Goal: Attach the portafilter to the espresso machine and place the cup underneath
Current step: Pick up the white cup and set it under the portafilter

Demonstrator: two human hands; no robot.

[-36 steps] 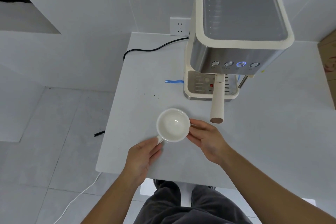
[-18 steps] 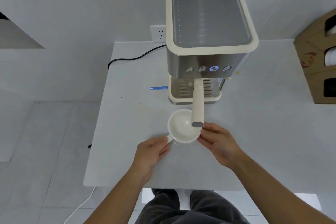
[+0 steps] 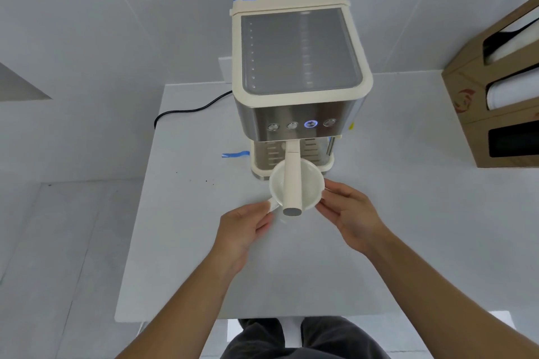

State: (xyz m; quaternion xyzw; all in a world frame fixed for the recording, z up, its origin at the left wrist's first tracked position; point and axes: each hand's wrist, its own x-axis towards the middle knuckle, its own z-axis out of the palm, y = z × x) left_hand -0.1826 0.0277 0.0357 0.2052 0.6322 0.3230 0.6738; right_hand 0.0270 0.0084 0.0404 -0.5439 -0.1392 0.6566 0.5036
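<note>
A cream and steel espresso machine [image 3: 300, 73] stands at the back of the grey table [image 3: 408, 242]. Its portafilter is locked in, and the cream handle [image 3: 292, 181] sticks out toward me. A white cup [image 3: 310, 183] sits right under that handle, touching the front edge of the drip tray [image 3: 326, 167]. My left hand [image 3: 243, 230] pinches the cup's small handle at its left. My right hand [image 3: 350, 213] holds the cup's right rim with the fingertips. The portafilter handle hides the middle of the cup.
A black power cord [image 3: 186, 111] runs from the machine to the left table edge. Blue tape [image 3: 234, 154] marks the table left of the machine. A cardboard box [image 3: 495, 90] with openings stands at the right. The table's near edge lies just above my knees.
Both hands have slid the cup away from me, from the open table to under the portafilter handle at the drip tray. My view has shifted, with the machine now centred.
</note>
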